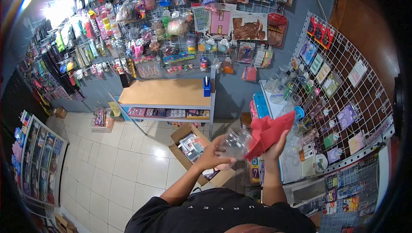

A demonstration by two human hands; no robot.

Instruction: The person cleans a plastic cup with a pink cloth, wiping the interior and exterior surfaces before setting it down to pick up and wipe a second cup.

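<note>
My left hand (pixel 210 155) is wrapped round a clear, see-through jar (pixel 235 144), held tilted in front of my chest. A red cloth (pixel 271 133) is in my right hand (pixel 275 148), bunched over the jar's right end and draping up past my fingers. The cloth hides that end of the jar and part of my right fingers. Just to the right of the cloth, more clear containers (pixel 292 145) stand on a white shelf top (pixel 274 104).
An open cardboard box (pixel 180 134) of packaged goods sits on the tiled floor ahead. Behind it is a wooden-topped table (pixel 167 92) with a blue tape dispenser (pixel 207 88). Wire racks (pixel 343 61) of hanging goods line the right side. A display shelf (pixel 43 160) stands left.
</note>
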